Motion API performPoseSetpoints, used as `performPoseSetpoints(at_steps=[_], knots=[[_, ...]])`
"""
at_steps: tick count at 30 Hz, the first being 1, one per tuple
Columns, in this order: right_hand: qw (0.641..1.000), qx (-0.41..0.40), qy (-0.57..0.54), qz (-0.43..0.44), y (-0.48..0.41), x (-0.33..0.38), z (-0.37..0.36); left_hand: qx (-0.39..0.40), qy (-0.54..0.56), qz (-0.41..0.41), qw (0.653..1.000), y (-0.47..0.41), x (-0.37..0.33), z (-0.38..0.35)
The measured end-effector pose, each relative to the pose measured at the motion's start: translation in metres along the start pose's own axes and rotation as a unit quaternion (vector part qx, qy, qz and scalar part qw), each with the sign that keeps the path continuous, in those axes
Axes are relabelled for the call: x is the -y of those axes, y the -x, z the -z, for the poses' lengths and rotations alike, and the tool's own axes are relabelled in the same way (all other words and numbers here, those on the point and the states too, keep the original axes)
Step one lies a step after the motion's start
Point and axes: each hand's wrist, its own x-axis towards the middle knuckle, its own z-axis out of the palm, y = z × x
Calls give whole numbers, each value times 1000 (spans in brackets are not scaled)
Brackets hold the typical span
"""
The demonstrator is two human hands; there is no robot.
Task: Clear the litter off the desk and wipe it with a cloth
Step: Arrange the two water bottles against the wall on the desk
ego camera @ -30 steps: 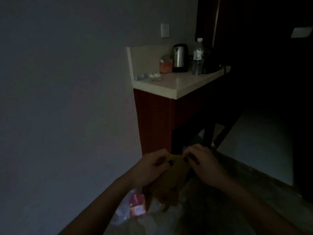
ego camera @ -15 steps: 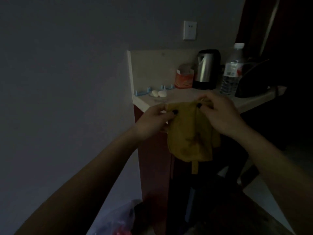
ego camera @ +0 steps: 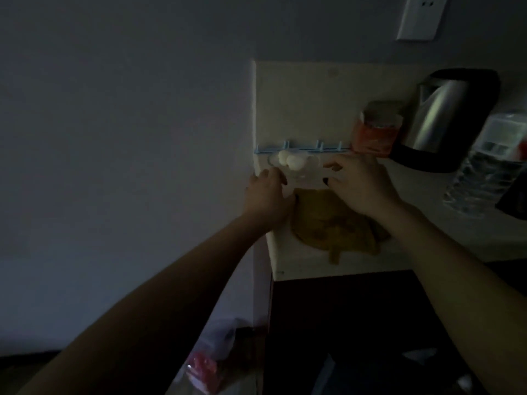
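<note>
Hovering by cloth (ego camera: 328,223) | left hand (ego camera: 266,195) grip unclear | right hand (ego camera: 362,186) open, empty | kettle (ego camera: 445,118) beside

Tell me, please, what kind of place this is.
Probably a hotel or guest room: an electric kettle and a water bottle stand on a desk below a wall plate.

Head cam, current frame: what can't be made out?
Water bottle: head view, cut off by the right edge, label blurred.
Cloth: head view, far edge hidden under the right hand.
White round items: head view, dim and blurred; unclear what they are, or whether the left hand touches them.
Floor bag: head view, too dark to tell contents.
</note>
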Motion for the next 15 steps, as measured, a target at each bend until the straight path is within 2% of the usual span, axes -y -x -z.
performPoseSetpoints(at_steps=[3, 6, 11, 15], knots=[[997, 13, -51, 57, -7, 53, -3, -13, -7, -40, 999, 20, 26, 29], [984, 40, -97, 142, -6, 133, -16, -10, -7, -30, 999, 57, 73, 75], [945, 108, -149, 270, 25, 291, -68, -30, -77, 82, 993, 155, 183, 173], [908, 174, -180, 336, 76, 429, -123, -44, -185, 182, 965, 266, 282, 268]])
